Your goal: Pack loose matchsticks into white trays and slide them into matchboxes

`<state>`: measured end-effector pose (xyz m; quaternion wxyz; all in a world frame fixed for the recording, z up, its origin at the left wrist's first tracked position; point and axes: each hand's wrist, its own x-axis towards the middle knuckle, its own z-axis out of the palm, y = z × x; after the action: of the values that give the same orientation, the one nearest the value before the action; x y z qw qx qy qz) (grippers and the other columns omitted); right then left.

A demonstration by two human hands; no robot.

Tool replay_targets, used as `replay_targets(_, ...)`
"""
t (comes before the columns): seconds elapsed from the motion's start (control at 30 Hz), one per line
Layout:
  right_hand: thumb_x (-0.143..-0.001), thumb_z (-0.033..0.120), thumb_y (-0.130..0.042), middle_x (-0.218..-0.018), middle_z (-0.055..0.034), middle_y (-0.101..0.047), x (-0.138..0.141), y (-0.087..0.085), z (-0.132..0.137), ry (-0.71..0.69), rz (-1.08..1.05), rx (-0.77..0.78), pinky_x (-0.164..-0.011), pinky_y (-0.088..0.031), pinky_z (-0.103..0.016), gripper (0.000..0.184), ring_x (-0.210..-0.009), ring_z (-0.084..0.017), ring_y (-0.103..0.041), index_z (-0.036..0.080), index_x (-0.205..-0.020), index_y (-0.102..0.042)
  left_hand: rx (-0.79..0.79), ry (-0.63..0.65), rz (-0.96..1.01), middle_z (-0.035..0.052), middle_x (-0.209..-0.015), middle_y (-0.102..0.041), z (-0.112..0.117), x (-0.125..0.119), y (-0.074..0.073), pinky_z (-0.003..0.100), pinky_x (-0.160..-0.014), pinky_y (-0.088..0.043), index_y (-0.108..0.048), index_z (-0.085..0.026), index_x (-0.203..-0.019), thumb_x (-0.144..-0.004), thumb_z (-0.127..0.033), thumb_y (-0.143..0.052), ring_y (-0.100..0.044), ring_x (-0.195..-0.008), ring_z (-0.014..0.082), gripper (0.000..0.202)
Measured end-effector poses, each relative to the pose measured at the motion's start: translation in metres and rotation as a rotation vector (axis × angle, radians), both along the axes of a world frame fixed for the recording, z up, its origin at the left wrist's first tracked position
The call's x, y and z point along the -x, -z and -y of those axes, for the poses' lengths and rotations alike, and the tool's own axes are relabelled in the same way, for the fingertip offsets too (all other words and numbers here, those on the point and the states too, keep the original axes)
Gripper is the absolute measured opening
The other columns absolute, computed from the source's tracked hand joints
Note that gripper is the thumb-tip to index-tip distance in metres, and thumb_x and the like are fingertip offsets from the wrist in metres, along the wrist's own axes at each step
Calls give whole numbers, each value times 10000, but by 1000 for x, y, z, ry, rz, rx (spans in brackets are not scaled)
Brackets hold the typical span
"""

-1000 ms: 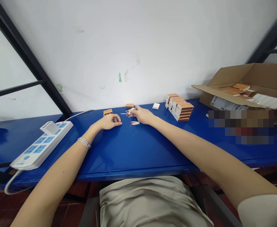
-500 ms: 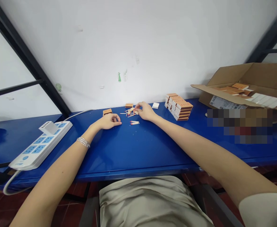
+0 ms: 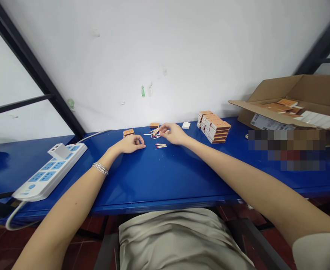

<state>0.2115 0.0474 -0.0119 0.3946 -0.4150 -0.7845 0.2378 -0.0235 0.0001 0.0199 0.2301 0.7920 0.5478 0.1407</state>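
My right hand (image 3: 174, 134) reaches over a loose pile of wooden matches (image 3: 155, 132), its fingertips at the pile's right side. At this size I cannot tell if it holds any. My left hand (image 3: 130, 144) rests curled on the blue table (image 3: 153, 180), close to an orange matchbox (image 3: 128, 132) and holding nothing I can see. Another orange matchbox (image 3: 154, 125) lies behind the pile. A small bundle of red-tipped matches (image 3: 161, 146) lies in front of it, just below my right hand.
A stack of orange matchboxes (image 3: 214, 126) and a small white box (image 3: 185, 125) stand at the back right. An open cardboard carton (image 3: 291, 97) holds more boxes. A white power strip (image 3: 49, 172) lies at the left, its cable running over the table edge.
My right hand has shifted slightly back and forth over the match pile, with its fingertips now further left than half a second ago. My left hand has not moved.
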Motion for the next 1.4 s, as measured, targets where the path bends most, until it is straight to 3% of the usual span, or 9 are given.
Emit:
replay_targets(0.2, -774, 151, -647, -828, -29, -705, 1, 0, 7, -89, 25, 7, -694, -433, -220, 243, -743, -118, -599, 144, -1009, -708, -6, 7, -2, -5, -626, -570, -2, 2, 2, 263, -536, -372, -629, -170, -859, -738, -418, -681, -501, -551, 128, 281)
replay_targets(0.47, -804, 115, -578, -800, -27, -708, -1, 3, 5, -88, 82, -14, -706, -436, -239, 260, -690, -115, -584, 151, -1018, -721, -8, 14, -16, -2, -636, -571, -2, 2, 1, 254, -539, -380, -627, -162, -874, -752, -422, -660, -507, -561, 125, 289)
replay_targets(0.83, -772, 160, -650, -827, -21, -717, -2, 6, 3, -109, 102, -43, -735, -439, -246, 246, -748, -128, -626, 163, -1006, -724, -12, 23, -27, -1, -639, -568, -3, 3, 2, 254, -546, -383, -621, -155, -883, -766, -404, -645, -499, -559, 122, 276)
replay_targets(1.4, -735, 144, -665, -761, -17, -694, -1, 1, 10, -195, 115, -35, -699, -421, -251, 257, -663, -109, -547, 137, -981, -741, -13, 15, -18, 2, -647, -582, -2, 2, 2, 259, -549, -384, -627, -166, -879, -745, -426, -658, -511, -563, 130, 294)
